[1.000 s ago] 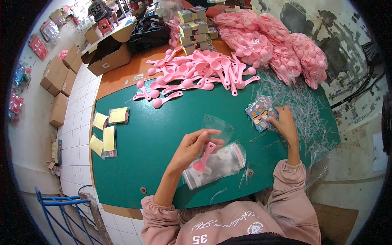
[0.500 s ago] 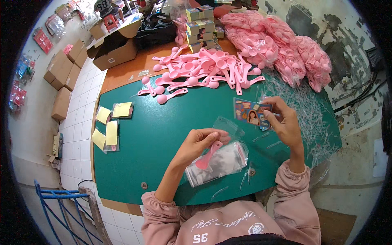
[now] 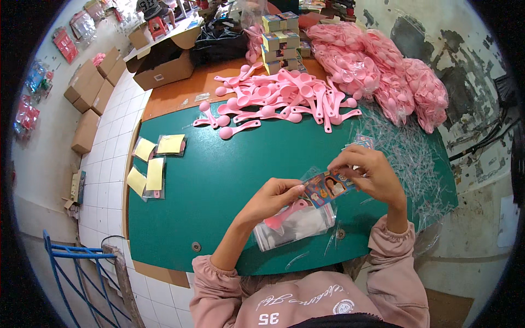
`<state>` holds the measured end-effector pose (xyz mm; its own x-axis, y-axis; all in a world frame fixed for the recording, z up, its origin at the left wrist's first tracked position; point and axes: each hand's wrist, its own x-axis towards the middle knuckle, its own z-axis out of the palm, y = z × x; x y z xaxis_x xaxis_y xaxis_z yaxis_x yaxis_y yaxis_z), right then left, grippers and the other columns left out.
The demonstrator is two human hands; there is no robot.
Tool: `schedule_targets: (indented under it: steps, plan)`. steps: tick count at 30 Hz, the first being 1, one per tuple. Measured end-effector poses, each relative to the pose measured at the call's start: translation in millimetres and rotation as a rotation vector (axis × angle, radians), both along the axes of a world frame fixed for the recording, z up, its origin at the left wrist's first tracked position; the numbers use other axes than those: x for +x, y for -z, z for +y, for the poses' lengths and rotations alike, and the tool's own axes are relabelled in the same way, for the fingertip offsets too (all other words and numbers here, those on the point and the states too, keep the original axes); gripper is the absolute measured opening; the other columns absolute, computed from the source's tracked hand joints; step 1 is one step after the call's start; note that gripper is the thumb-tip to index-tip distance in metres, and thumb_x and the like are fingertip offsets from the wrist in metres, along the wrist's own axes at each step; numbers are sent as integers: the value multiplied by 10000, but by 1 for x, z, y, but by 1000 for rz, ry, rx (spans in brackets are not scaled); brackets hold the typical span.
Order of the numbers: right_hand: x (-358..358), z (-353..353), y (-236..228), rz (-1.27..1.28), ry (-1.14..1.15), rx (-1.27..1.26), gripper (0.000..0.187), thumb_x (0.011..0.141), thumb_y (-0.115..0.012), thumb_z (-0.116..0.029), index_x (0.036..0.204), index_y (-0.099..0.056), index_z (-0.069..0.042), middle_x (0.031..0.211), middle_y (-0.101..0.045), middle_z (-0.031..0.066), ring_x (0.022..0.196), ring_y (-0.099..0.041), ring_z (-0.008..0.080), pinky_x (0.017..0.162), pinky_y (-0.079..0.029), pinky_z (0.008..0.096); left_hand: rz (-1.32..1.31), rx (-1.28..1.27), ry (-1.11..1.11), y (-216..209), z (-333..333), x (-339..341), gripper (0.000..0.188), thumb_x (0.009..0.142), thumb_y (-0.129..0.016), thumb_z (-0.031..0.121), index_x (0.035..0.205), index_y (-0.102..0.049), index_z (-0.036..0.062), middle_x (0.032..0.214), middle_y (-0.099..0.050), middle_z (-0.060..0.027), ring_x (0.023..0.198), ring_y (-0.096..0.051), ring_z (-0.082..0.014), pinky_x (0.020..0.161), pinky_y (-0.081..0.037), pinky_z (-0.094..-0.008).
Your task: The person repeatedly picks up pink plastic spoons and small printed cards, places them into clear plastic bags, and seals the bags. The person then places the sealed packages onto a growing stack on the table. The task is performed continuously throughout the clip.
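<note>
Here, seen from above, both forearms reach in over the green table (image 3: pixel 219 186). The left hand (image 3: pixel 276 198) pinches a pink spoon (image 3: pixel 285 214), bowl up-right, over a clear bag (image 3: pixel 295 229). The right hand (image 3: pixel 367 174), fingers closed, holds a colourful card (image 3: pixel 327 187) lying sideways.

Under the left grip (image 3: pixel 276 197), a smooth, glossy pink plastic spoon (image 3: pixel 285 214) over crinkly clear plastic bags (image 3: pixel 295 229). Between both grips, a shiny printed paper card (image 3: pixel 327 187). Beyond them, the matt green tabletop (image 3: pixel 219 169), glossy pink plastic spoons (image 3: pixel 279 98), then dull brown cardboard boxes (image 3: pixel 164 68).
</note>
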<state>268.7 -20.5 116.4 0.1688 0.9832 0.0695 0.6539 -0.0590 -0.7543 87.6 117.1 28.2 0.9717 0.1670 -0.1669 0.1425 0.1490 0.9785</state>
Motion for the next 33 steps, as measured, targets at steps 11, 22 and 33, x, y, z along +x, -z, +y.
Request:
schedule_targets:
  steps: [11,22,33]
  plan:
    - [-22,19,57,21,-190,30,194,682,-669,-94,841,-588,-18,691,-575,100,639,-566,222,602,-446,306,-138,361,-128,4,-13,1,693,878,-540,207,1397,-109,49,771,-641,-119,615,-588,-161,584,-458,-274]
    - [-8,7,52,506,184,-83,168,708,-708,-132,699,-574,-31,602,-506,-37,595,-449,55,554,-383,227,34,70,-58,0,27,-38,523,818,-609,116,1282,-371,80,967,-620,-91,815,-589,-126,624,-503,-231]
    - [-34,6,63,127,314,157,158,715,-678,-116,796,-612,2,694,-595,84,666,-565,160,591,-441,281,6,366,-438,16,-23,-36,557,894,-498,140,1343,-175,76,983,-611,-175,882,-615,-223,707,-516,-327]
